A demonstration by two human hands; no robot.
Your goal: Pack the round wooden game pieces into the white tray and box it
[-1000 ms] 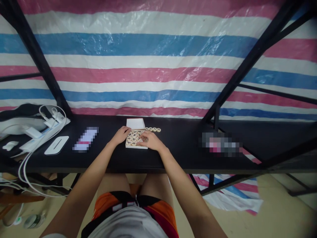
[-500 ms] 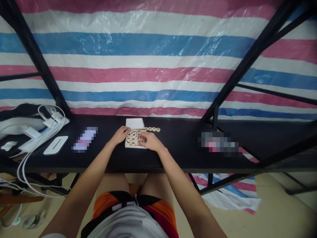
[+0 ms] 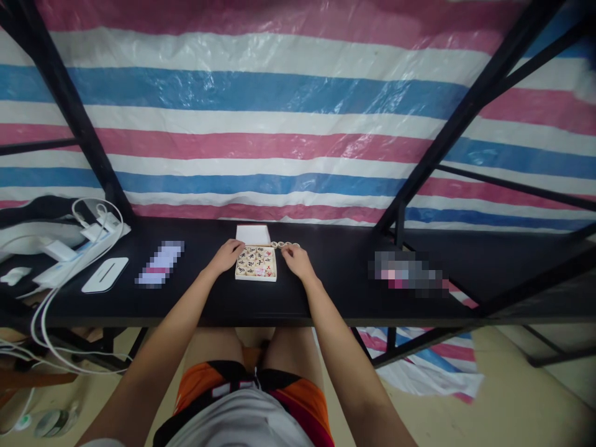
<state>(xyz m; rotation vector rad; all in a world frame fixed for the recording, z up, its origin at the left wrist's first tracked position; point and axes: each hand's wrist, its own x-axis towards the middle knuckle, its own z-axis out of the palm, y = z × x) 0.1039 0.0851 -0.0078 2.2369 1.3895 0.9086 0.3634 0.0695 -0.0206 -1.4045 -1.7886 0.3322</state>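
A white box [image 3: 255, 279] holds several round Chinese chess pieces [image 3: 251, 255], with black characters on most and red ones at its right side. Its lid [image 3: 252, 234] lies right behind it with the pale inside up. My left hand [image 3: 227, 256] is closed at the box's back left edge, fingertips on the rim. To the right of the box, my right hand [image 3: 298, 261] has its fingers pinched together at a row of Chinese chess pieces [image 3: 280, 244]. The fingertips seem to be on a piece, mostly covered by the hand.
Everything stands on a black desk [image 3: 335, 292]. A blurred phone-like object [image 3: 161, 264], a white flat item [image 3: 105, 274] and a power strip [image 3: 100, 233] with cables are at left. Another blurred object [image 3: 410, 273] lies at right. Striped sheeting [image 3: 261, 146] hangs behind the desk.
My right hand has moved from inside the box out to the right, to the row of pieces. Red-marked pieces it covered now show. My left hand stays at the box.
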